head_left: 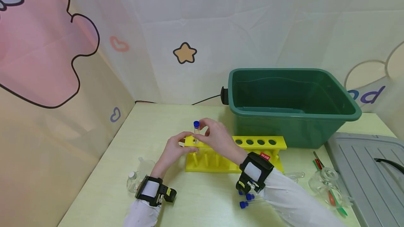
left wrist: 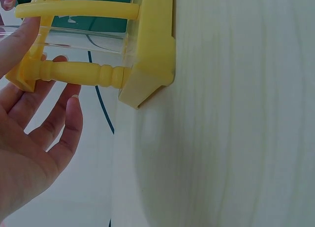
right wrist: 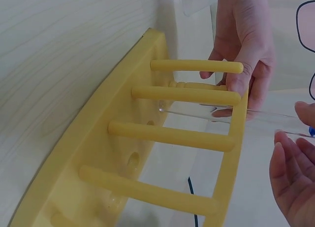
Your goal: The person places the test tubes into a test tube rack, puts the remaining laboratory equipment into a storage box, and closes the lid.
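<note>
A yellow test tube rack (head_left: 205, 165) stands on the table. My left hand (head_left: 172, 151) grips its left end, thumb on the near side of the top bar and fingers behind. Upright in the leftmost hole is a clear test tube (right wrist: 197, 112) with a blue cap (head_left: 196, 124). My right hand (head_left: 217, 137) pinches this tube just below the cap, between thumb and fingers. In the right wrist view the tube's rounded lower end reaches down to the rack's base. Holes in the right part of the top bar hold no tubes.
Behind the rack stands a green bin (head_left: 293, 116). Several blue-capped tubes (head_left: 244, 204) lie near my right forearm. Glassware (head_left: 326, 181) and a grey lid (head_left: 372, 171) are at the right; a small glass bottle (head_left: 132, 182) stands left of my left wrist.
</note>
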`<state>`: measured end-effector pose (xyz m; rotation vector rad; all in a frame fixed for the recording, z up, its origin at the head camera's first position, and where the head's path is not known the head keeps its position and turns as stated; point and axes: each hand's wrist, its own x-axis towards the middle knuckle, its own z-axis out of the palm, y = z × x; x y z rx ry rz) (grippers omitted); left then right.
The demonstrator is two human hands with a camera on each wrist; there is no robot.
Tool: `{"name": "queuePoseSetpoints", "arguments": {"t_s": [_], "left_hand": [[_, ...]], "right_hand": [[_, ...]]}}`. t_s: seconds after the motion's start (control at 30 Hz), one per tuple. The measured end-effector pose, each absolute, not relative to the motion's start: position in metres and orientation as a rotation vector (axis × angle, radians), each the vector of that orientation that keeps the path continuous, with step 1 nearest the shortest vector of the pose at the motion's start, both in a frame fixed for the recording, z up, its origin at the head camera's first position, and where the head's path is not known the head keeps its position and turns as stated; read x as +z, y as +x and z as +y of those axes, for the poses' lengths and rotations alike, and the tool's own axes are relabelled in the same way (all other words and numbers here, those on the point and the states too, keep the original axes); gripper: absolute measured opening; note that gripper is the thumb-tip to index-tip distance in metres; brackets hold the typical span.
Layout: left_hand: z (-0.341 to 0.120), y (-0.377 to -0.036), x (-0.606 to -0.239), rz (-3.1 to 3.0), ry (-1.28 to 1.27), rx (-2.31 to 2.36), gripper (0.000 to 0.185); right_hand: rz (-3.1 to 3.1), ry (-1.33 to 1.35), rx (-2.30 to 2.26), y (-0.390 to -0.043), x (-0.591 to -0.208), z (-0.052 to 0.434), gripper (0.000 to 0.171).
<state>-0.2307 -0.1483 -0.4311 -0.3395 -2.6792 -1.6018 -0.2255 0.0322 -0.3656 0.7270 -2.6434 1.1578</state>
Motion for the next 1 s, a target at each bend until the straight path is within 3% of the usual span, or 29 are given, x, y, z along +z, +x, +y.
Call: {"name": "queuePoseSetpoints", "arguments": {"t_s": [0.3, 1.0], "left_hand": [[-0.147, -0.230, -0.431, -2.677, -0.335, -1.610, 0.046], [-0.145, -0.232, -0.432, -2.661, -0.334, -1.624, 0.047]], "right_hand": [[-2.619, 0.690, 1.201, -0.223, -0.360, 0.038, 0.044], [-2.521, 0.777, 1.238, -0.202, -0.344, 0.061, 0.039]]}}
